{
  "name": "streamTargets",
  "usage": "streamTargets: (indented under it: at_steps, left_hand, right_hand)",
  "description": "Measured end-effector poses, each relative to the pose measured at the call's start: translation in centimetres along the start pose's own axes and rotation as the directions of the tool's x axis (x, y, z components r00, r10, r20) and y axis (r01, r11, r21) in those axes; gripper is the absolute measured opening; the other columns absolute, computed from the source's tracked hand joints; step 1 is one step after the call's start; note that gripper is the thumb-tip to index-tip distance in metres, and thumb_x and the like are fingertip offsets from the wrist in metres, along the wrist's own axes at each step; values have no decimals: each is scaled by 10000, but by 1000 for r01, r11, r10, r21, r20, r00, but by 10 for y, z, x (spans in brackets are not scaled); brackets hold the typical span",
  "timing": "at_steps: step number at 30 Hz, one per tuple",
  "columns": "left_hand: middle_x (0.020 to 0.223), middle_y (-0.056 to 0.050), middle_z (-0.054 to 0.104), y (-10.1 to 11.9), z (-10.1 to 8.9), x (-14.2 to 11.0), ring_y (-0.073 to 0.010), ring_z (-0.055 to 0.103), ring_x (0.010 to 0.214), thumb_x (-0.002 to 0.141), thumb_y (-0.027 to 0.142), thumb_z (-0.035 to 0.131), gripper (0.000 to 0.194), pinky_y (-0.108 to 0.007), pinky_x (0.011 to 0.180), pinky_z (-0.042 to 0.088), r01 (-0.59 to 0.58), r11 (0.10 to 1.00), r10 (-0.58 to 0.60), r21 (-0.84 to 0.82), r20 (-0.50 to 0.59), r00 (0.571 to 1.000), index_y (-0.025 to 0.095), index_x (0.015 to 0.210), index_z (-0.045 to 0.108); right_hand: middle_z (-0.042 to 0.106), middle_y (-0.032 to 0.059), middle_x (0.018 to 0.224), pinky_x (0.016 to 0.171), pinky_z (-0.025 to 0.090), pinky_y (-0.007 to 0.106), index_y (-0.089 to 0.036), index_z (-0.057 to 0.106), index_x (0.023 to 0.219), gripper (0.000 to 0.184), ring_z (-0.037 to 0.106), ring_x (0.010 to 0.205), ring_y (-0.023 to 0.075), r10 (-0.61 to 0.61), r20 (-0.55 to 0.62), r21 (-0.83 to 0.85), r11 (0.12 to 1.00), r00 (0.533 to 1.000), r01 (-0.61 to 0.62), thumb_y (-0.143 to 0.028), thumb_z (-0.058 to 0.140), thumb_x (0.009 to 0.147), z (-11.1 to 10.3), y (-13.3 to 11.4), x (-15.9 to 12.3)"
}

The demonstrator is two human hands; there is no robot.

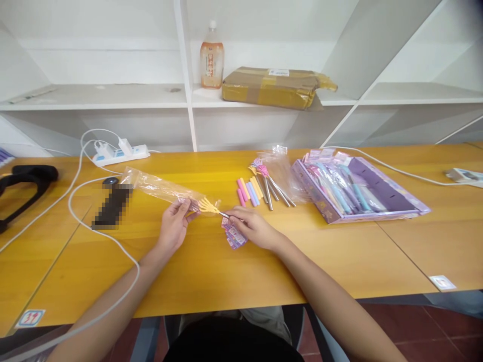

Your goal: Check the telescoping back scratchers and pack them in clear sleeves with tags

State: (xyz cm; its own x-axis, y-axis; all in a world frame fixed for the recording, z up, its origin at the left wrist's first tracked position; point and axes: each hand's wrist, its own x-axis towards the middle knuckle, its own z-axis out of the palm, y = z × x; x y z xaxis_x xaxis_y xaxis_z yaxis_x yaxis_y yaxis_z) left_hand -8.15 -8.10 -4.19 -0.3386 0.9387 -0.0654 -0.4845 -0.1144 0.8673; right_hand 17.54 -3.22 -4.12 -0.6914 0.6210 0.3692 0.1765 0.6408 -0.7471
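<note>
Evenly bright, slightly soft, edges stretched wide

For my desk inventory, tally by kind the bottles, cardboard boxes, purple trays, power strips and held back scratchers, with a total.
Bottle: 1
Cardboard box: 1
Purple tray: 1
Power strips: 2
Held back scratcher: 1
Total: 6

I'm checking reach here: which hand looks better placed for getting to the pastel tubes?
Probably the right hand: it is nearer the pastel tubes, though it holds a metal rod. The left hand is farther off, holding the clear bag.
</note>
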Motion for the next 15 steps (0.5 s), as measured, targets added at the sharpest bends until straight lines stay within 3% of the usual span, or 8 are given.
streamTargets:
  at_steps: [5,9,12,15]
  left_hand:
    - [931,-32,753,-10,3,-7,-159,719,833,678,434,1009,423,-314,789,663,77,994,-83,71,86,993,160,927,804]
    - [927,-58,765,-14,4,-12,-172,721,840,709,402,996,402,-299,757,657,129,981,-151,146,150,977,152,960,806]
    - [881,-41,757,-10,2,-8,-157,719,814,717,394,990,366,-281,755,649,76,994,-83,84,88,993,155,905,785]
    - [802,-9,734,-1,-4,2,-136,718,778,700,369,998,351,-260,772,641,-4,1000,4,-27,-26,1000,161,824,743]
  right_hand:
    - [686,84,974,819,535,322,-193,739,1162,339,657,886,199,31,26,50,998,999,-32,-347,438,1144,9,3,-1]
    - [682,59,1014,815,562,331,-212,575,1475,399,661,857,183,129,36,161,978,991,-133,-372,502,1118,19,6,-3]
    - [669,49,1062,744,574,306,-232,458,1553,550,673,825,162,219,63,353,908,974,-227,-412,623,1060,18,7,-6]
    - [694,71,1103,705,573,290,-234,502,1473,499,691,828,159,246,124,523,807,961,-274,-428,658,1040,9,5,-7]
